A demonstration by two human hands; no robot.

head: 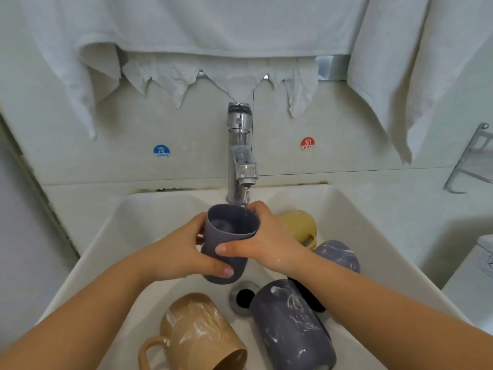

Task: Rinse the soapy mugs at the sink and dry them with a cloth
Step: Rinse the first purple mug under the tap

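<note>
A grey-purple mug (pixel 226 237) is held upright under the chrome tap (pixel 240 156), and a thin stream of water runs into it at its far rim. My left hand (pixel 184 252) grips the mug's left side and my right hand (pixel 264 241) grips its right side, thumb across the front. In the white sink (pixel 106 236) lie several soapy mugs: a tan one (pixel 197 335) at the front, a grey-purple one (pixel 290 324) beside it, another grey-purple one (pixel 338 255) and a yellow one (pixel 301 225) behind my right wrist.
White towels (pixel 186 28) hang on the wall above the tap, with another towel (pixel 400 76) at the right. The drain (pixel 244 297) sits in the sink's middle. A metal rack (pixel 472 161) is fixed on the right wall. Cold and hot stickers flank the tap.
</note>
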